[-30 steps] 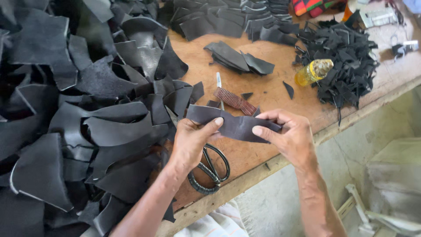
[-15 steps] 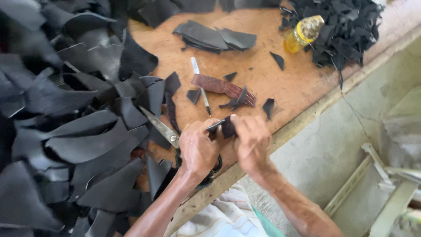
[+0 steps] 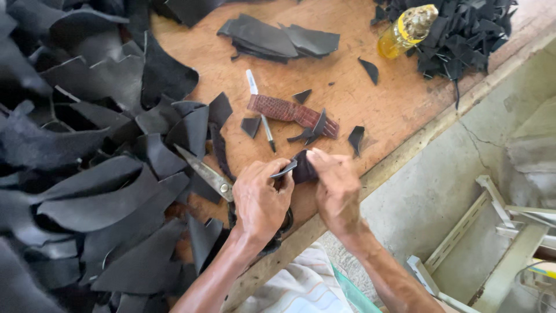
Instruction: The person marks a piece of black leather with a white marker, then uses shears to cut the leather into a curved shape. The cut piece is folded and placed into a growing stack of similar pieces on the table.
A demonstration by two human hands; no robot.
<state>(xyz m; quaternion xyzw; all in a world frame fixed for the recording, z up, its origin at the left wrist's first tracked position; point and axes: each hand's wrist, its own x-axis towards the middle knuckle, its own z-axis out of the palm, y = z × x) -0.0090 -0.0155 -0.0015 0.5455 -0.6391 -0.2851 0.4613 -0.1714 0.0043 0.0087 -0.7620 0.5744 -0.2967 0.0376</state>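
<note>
Worked at the near table edge, which ran diagonally from 1 o'clock down to 7 o'clock, with concrete floor beyond it at 4 o'clock. Bare wood open only in a band at the centre; hemmed in by heaped black offcuts from 8 to 11 o'clock and a second pile at 1 o'clock.

Compared with half a second earlier, both hands sat lower and nearer the edge, the view tighter; scissors unmoved on the wood.

Left hand curled closed, pinching one end of a small black piece between thumb and fingers. Right hand closed too, fingertips clamped on the other end, just at its 9 o'clock. Piece held just above the wood, folded, matte and limp, leather-like.

Scissors, dull steel blades, lay touching the left hand at 10 o'clock. At 12 o'clock: a brown scaly-textured strip, a white pen, pointed black scraps. Yellow bottle at 1 o'clock.
</note>
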